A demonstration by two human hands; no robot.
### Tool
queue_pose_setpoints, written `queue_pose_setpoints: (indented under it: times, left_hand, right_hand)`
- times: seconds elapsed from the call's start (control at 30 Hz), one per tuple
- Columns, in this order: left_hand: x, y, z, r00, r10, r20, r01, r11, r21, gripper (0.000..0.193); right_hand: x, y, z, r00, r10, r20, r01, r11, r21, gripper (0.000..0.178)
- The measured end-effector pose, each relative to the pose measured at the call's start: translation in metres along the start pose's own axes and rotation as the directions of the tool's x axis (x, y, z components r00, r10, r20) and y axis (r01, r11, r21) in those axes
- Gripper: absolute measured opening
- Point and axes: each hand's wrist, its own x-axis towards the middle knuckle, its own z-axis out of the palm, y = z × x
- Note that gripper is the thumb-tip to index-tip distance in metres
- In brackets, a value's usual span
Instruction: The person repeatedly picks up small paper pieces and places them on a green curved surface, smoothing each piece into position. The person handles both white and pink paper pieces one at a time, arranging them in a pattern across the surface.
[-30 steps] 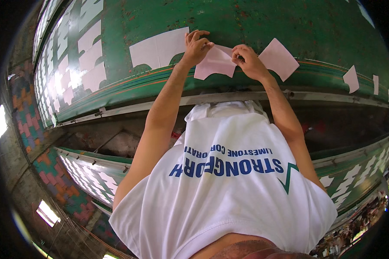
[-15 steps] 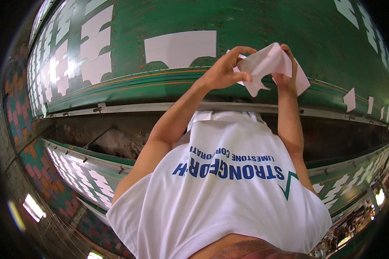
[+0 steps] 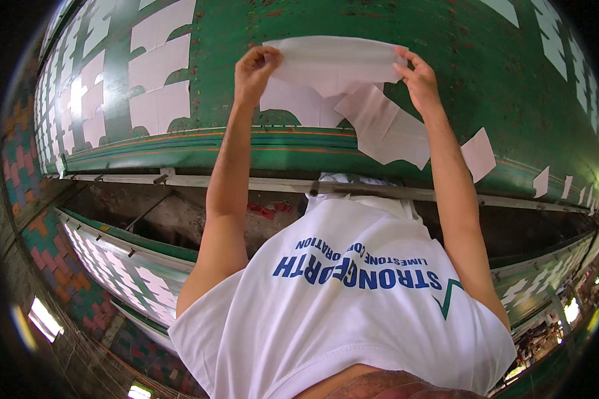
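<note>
A white cut fabric piece (image 3: pixel 333 63) is stretched between my hands above the green table, its lower edge sagging. My left hand (image 3: pixel 254 70) pinches its left end. At its right end, my right hand (image 3: pixel 417 80) grips the edge between thumb and fingers. Partly covered below it, another white fabric panel (image 3: pixel 293 104) with curved cut-outs lies flat on the green tabletop (image 3: pixel 446 53). A second loose fabric piece (image 3: pixel 393 136) rests at an angle over the table's near edge area, to the inner side of my right forearm.
Rows of white panels (image 3: pixel 158 70) cover the table's left part; more lie at the far right. A small white piece (image 3: pixel 479 154) is right of my right forearm. A metal rail (image 3: pixel 246 184) runs along the near edge. Another table (image 3: pixel 126 256) stands behind.
My hands have moved apart and farther out over the table, spreading the bunched fabric wide. An angled loose piece now shows on the table between my forearms.
</note>
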Motion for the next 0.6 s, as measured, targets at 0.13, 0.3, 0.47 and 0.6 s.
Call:
queue_pose_setpoints:
  times: [0.13, 0.3, 0.47, 0.6]
  left_hand:
    - [0.044, -0.026, -0.012, 0.980, 0.167, -0.103, -0.118, 0.921, 0.372, 0.019]
    - [0.068, -0.031, -0.019, 0.952, 0.304, -0.031, -0.248, 0.828, 0.503, 0.025]
    - [0.076, -0.038, -0.022, 0.914, 0.404, 0.023, -0.335, 0.722, 0.605, 0.026]
    - [0.082, -0.053, -0.021, 0.855, 0.489, 0.174, -0.401, 0.412, 0.818, 0.038]
  right_hand:
    - [0.027, -0.003, 0.025, 0.999, -0.039, -0.004, 0.036, 0.954, -0.299, 0.056]
    - [0.044, -0.015, 0.034, 0.997, -0.071, 0.026, 0.075, 0.853, -0.516, 0.068]
    - [0.056, -0.013, 0.036, 0.993, -0.099, 0.056, 0.113, 0.796, -0.594, 0.072]
    - [0.059, -0.010, 0.034, 0.993, -0.104, 0.058, 0.118, 0.797, -0.593, 0.075]
